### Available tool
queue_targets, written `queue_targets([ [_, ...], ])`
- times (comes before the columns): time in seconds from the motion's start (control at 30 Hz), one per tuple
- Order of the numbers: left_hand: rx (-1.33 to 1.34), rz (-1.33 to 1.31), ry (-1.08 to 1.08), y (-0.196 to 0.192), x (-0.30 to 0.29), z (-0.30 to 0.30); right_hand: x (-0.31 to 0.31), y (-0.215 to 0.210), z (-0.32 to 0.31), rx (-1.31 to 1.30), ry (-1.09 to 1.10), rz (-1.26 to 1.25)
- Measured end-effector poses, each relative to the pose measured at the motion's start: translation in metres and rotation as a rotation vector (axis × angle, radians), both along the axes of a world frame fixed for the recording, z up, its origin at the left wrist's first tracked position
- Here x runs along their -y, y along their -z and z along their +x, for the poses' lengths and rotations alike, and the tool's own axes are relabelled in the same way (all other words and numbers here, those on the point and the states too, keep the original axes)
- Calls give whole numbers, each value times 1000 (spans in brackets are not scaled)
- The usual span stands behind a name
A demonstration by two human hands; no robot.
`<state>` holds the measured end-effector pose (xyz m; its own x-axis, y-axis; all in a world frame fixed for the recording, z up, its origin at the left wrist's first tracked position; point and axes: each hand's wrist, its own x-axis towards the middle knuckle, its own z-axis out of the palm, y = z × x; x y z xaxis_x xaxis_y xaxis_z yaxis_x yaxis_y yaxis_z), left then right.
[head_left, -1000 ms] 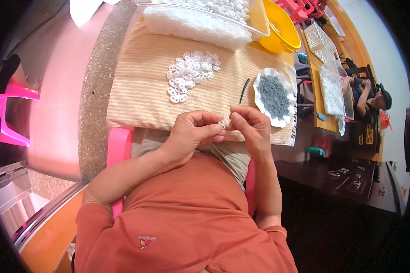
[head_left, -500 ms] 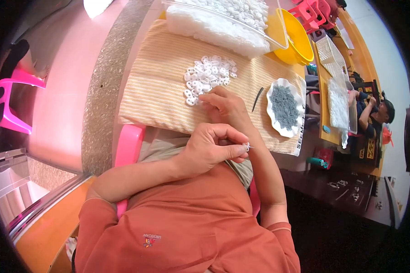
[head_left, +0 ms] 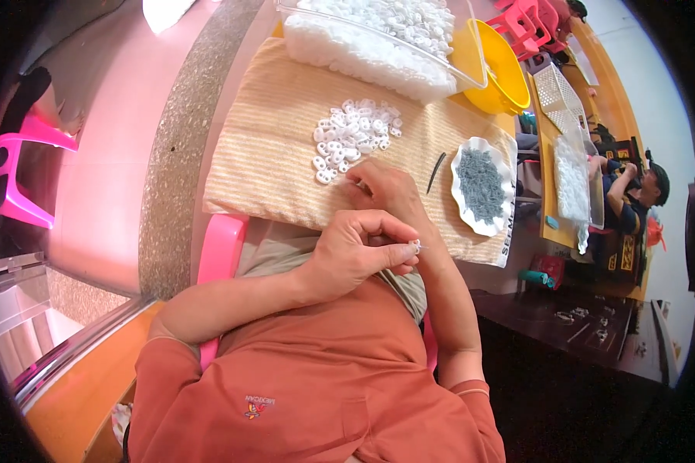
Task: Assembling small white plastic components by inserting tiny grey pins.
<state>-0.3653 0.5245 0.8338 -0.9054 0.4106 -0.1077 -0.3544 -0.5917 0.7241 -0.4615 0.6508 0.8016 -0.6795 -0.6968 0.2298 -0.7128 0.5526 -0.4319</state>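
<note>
My left hand is in front of my body, thumb and forefinger pinching a small white plastic piece with a thin, pale bit sticking out of it. Just beyond it, my right hand hovers at the near edge of a pile of white plastic pieces, oval with holes in them. Its fingers are curled in, and whatever the tips may grip is hidden. The pile rests on a striped tan cloth. To the right, a white scalloped dish holds many small grey-blue parts.
A clear bin full of white pieces stands at the cloth's far side, beside a yellow basin. A thin black stick lies left of the dish. Far right, another person sits near a tray of white material.
My right hand has drawn back a little from the pile, toward me and rightward, its fingers curling in more. My left hand keeps its pinch almost in place.
</note>
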Motion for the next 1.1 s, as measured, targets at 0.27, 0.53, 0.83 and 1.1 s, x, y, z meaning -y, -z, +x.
queue_targets([
  [0.27,96,64,-187,8,6,-9,-37,-21,33,904,269,-942],
  [0.53,121,114,-166,14,1,-10,-50,-16,51,1031,202,-1072],
  [0.83,193,91,-148,23,1,-15,-59,-4,53,1053,185,-1074],
  [1.1,208,52,-124,28,0,-17,-60,-6,52,1098,153,-1079],
])
